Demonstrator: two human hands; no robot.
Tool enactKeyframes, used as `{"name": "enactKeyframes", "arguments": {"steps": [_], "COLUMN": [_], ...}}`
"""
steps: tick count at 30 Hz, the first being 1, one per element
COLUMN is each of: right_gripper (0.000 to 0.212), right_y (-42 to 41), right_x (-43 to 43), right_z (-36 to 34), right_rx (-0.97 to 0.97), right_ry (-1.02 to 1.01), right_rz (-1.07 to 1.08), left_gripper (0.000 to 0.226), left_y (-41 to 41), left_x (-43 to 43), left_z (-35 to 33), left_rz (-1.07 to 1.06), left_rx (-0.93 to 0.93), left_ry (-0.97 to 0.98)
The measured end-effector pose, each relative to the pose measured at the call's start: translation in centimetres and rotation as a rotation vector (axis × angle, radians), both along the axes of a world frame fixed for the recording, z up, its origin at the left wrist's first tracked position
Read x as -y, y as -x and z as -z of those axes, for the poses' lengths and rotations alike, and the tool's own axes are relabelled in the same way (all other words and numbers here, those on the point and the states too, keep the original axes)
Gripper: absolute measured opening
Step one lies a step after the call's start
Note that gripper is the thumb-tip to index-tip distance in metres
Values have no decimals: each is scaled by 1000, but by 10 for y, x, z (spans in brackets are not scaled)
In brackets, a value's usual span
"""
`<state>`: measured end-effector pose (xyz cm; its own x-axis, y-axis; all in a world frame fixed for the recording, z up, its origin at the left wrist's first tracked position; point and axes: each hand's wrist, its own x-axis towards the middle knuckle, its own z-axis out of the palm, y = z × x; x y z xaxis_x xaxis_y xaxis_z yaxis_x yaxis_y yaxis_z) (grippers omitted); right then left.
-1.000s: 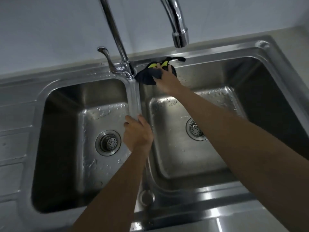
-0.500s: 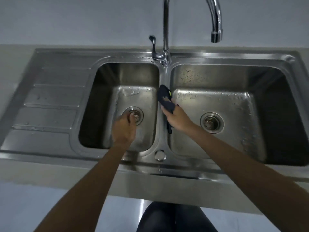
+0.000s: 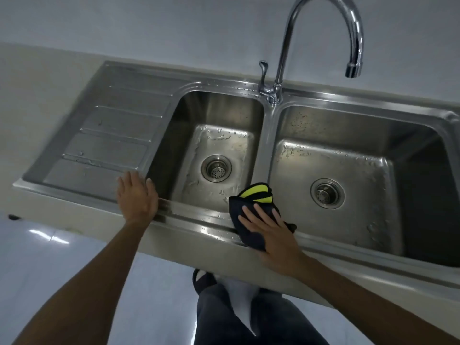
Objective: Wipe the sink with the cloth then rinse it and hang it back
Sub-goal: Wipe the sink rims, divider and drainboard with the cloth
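Double-bowl steel sink (image 3: 249, 94) w/ ribbed drainboard (image 3: 112, 135) on the left. Right hand (image 3: 270, 232) lies flat, fingers spread, palm down on the cloth (image 3: 249, 215), pressing it onto the sink's near rim right at the divider btwn the two bowls. Cloth is dark w/ a yellow-green patch showing at its far edge, partly overhanging the left bowl. Left hand (image 3: 137, 196) is open, palm down on the near rim at the left bowl's near-left corner, holding nothing. Faucet (image 3: 323, 33) stands at the far rim, spout over the right bowl, no water running. Droplets on both bowl floors.
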<state>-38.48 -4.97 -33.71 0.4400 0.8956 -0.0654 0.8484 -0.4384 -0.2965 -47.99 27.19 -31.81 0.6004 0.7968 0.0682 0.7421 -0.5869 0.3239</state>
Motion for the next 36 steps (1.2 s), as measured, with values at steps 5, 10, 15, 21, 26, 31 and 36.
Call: {"name": "enactKeyframes", "arguments": {"steps": [5, 10, 15, 21, 26, 31, 36], "right_gripper": [69, 68, 74, 66, 70, 75, 67], "right_y": [18, 63, 84, 90, 76, 55, 52], "right_x": [-33, -125, -221, -280, -225, -153, -172], "right_z": [-7, -13, -19, -16, -12, -21, -24], "right_rx": [-4, -84, -195, -149, -164, -222, -230], "right_ry": [42, 27, 62, 89, 109, 104, 154], "right_rz": [-40, -21, -79, -137, -186, -107, -181], "left_gripper": [51, 48, 52, 51, 48, 49, 48], "left_y": [10, 18, 27, 42, 44, 43, 45], "left_x": [-47, -93, -156, -213, -216, -216, -217], "left_z": [7, 7, 11, 18, 24, 25, 27], "left_rz": [12, 38, 63, 62, 31, 37, 31], "left_rx": [-54, -65, -67, -73, -86, -100, -99], "left_ry": [32, 23, 2, -36, -3, -12, -19]}}
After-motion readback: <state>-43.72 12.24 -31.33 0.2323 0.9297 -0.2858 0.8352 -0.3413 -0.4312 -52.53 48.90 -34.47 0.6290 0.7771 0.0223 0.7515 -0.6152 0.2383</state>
